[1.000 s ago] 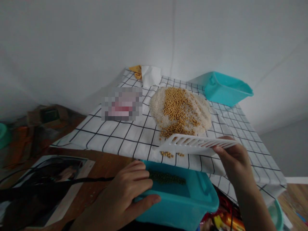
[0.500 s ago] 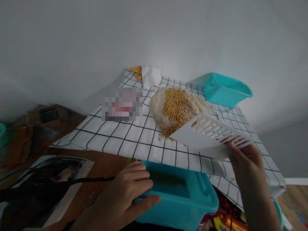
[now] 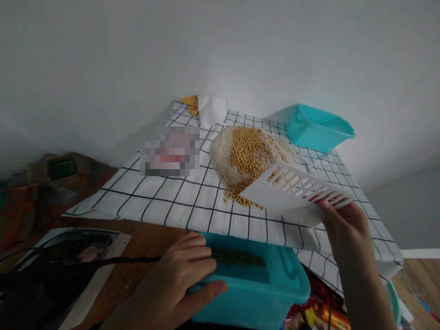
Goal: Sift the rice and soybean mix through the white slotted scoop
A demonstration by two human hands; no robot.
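Observation:
My right hand grips the near right end of a white slotted plastic tray, which is tilted on its side. Its far edge rests against a pile of yellow soybeans lying over white rice on the tablecloth. Some beans have spread along the tray's lower edge. My left hand is closed over the left rim of a teal plastic bin, with the thumb outside. Inside the bin lie small dark green beans. The bin sits below the table's front edge.
Another teal bin stands at the table's back right. A white cloth or paper and a yellow cloth lie at the back. A blurred-out item is left of the pile. A black cable runs beside my left hand.
The whole view has shifted slightly. A few more soybeans show along the tray's lower edge. Both hands keep their holds, with little other movement.

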